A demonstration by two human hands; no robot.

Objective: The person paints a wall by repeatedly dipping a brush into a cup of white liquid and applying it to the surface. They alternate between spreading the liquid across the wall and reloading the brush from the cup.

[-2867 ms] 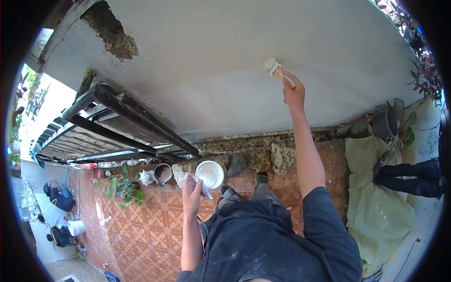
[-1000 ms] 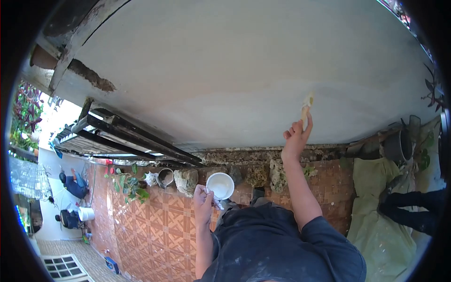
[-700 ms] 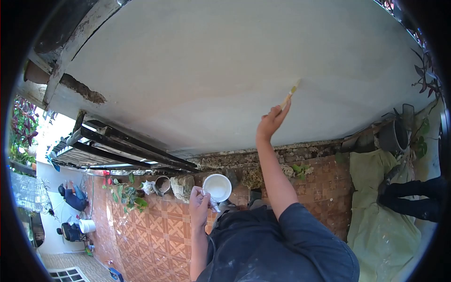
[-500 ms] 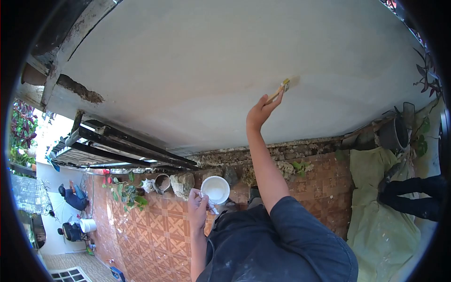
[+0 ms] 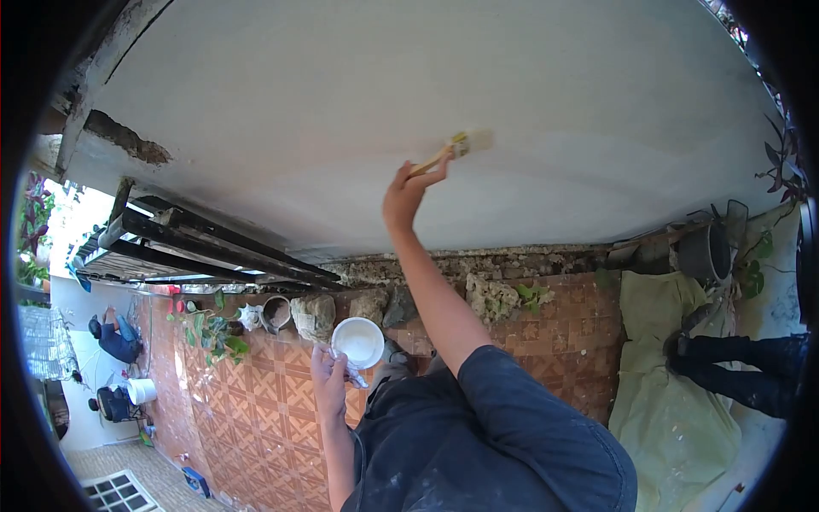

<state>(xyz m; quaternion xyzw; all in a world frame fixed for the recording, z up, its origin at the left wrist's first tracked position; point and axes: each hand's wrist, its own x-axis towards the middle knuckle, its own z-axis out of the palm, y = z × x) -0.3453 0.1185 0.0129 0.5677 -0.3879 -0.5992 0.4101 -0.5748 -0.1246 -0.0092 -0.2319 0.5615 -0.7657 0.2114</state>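
One paintbrush (image 5: 459, 148) is at the upper middle of the frame, its pale bristles blurred against the whitish wall (image 5: 324, 85), so whether they touch is hard to tell. The right hand (image 5: 407, 198) pinches its wooden handle, one finger stretched out toward the bristle end. Lower, just left of centre, the left hand (image 5: 330, 375) is closed on the lower-left edge of a white tub (image 5: 359, 321) (a crumpled, whitish scrap (image 5: 357, 380) hangs beside the fingers), with pale stuff (image 5: 358, 345) inside. Beyond the tub, rough stones (image 5: 313, 318) line the foot of the wall, a spiky white shell (image 5: 250, 317) further left. Black metal railing (image 5: 196, 243) slants across the left side. At right, a green sheet (image 5: 670, 427) covers the tiled floor (image 5: 256, 410) near someone's dark-trousered legs (image 5: 742, 369); a crouching person (image 5: 119, 344) shows at far left, above a white bucket (image 5: 142, 392)
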